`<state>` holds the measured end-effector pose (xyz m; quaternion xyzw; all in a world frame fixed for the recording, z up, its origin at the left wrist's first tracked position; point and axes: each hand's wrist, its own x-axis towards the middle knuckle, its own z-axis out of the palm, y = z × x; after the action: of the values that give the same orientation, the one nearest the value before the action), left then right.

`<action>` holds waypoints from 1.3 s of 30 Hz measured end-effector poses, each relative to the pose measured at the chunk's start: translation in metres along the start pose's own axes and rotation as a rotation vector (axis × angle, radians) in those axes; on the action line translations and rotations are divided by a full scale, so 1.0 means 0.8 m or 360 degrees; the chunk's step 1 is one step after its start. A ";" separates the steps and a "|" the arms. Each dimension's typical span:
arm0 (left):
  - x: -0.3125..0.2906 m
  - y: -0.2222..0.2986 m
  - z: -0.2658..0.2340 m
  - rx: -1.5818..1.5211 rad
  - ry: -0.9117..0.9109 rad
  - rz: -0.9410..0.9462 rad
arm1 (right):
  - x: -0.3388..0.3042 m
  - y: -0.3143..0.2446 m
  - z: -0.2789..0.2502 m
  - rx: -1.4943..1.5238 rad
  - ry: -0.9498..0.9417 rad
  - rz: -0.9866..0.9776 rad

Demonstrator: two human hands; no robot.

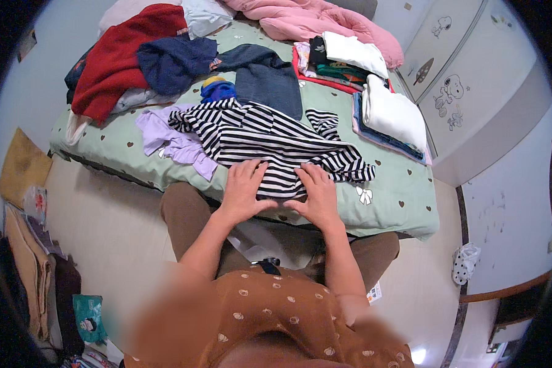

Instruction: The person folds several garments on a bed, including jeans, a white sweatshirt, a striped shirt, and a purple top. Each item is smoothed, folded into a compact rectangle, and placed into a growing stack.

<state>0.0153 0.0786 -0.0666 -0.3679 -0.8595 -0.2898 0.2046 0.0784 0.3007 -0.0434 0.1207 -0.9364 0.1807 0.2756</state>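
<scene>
A black-and-white striped shirt (257, 138) lies spread on the bed's near edge, with its sleeves out to both sides. My left hand (245, 191) rests flat on its near left part, fingers stretched out. On the near right part lies my right hand (316, 193), fingers likewise extended and slightly apart. Both thumbs point toward each other along the shirt's near edge. Left of the shirt, partly beneath it, is a crumpled lilac garment (175, 141). Dark blue jeans (267, 83) and a small bright blue piece of clothing (218, 92) lie just beyond the shirt.
A pile with a red garment (126, 55) and a navy one (172, 61) sits at far left. Folded stacks with white tops (395, 116) stand on the right. A pink quilt (313, 21) lies behind, on the green bedsheet (405, 199). Clothes hang over something at lower left.
</scene>
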 end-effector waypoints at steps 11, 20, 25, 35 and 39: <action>0.014 -0.026 -0.005 -0.0090 0.0398 0.0079 | 0.023 0.032 0.009 0.0444 0.0513 0.0280; 0.002 -0.052 -0.030 -0.0356 0.0647 -0.0216 | 0.028 0.092 -0.031 0.1477 0.0903 0.0971; 0.000 -0.038 -0.041 -0.0505 -0.0086 -0.0144 | 0.038 0.103 -0.060 0.2229 0.1060 0.1147; 0.040 -0.049 -0.035 -0.0399 -0.0371 -0.0031 | 0.067 0.065 -0.083 0.2401 0.0640 0.0917; 0.045 -0.039 -0.035 -0.0216 -0.0420 -0.0115 | 0.070 0.050 -0.090 0.2432 0.0680 0.0902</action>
<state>-0.0272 0.0614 -0.0358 -0.3848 -0.8700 -0.3034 0.0540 0.0537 0.3588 0.0331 -0.0024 -0.4791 0.8461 0.2334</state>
